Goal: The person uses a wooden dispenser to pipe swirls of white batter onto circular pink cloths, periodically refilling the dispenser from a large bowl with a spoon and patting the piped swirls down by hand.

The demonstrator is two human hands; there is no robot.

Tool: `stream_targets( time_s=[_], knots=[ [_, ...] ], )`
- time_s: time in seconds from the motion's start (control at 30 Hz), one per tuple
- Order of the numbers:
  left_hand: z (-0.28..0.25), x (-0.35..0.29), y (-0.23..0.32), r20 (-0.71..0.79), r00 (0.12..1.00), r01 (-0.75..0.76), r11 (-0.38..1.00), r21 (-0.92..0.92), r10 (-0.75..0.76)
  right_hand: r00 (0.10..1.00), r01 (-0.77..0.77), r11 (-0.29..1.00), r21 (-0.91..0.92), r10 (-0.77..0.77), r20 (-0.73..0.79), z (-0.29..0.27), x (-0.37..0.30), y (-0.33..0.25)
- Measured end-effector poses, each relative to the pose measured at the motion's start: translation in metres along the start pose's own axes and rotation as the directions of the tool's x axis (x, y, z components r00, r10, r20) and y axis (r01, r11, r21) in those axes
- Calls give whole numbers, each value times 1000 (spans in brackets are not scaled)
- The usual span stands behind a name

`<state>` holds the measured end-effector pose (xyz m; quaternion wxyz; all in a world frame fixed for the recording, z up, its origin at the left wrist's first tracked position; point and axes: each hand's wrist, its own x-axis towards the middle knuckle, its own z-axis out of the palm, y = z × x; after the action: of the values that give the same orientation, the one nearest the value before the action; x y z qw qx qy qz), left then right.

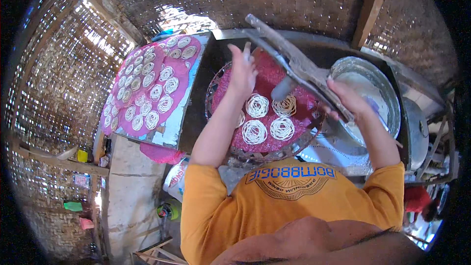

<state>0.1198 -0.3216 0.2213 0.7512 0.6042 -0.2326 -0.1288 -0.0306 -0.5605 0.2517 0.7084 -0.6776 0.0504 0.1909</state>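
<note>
My right hand is wrapped round the near end of a long wooden two-lever hand press, slanting up to the left. Under the levers a grey cylinder points down at a coil of pale strands. My left hand is raised left of the press, fingers apart and nothing visible in it. Below both hands lies a round tray with a patterned rim, lined with magenta mesh cloth. Several pale strand nests sit on its near part; my left forearm partly covers one.
A large metal basin with whitish contents stands at the right, beside a white perforated surface. At the left, magenta cloths with many strand nests cover a pale board. Woven walls and a wooden post rise behind.
</note>
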Motion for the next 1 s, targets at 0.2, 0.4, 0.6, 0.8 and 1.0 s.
stream_targets(
  time_s=[0.2,0.4,0.6,0.8,1.0],
  knots=[
    [3,54,45,56,997,23,495,-868,52,983,-120,982,145,97,157,1,-1,0],
    [27,84,33,2,999,26,487,-873,-51,1000,17,964,-264,-13,16,-35,4,-20],
    [8,118,-19,186,973,130,344,-930,136,994,-10,880,-474,-43,-101,-54,21,-24],
    [49,62,-6,490,866,259,928,-269,-100,974,151,950,-274,-190,-123,-47,17,-3],
    [99,34,17,4,922,-172,401,900,387,908,205,825,-526,-362,-213,-33,32,-13]
  ],
)
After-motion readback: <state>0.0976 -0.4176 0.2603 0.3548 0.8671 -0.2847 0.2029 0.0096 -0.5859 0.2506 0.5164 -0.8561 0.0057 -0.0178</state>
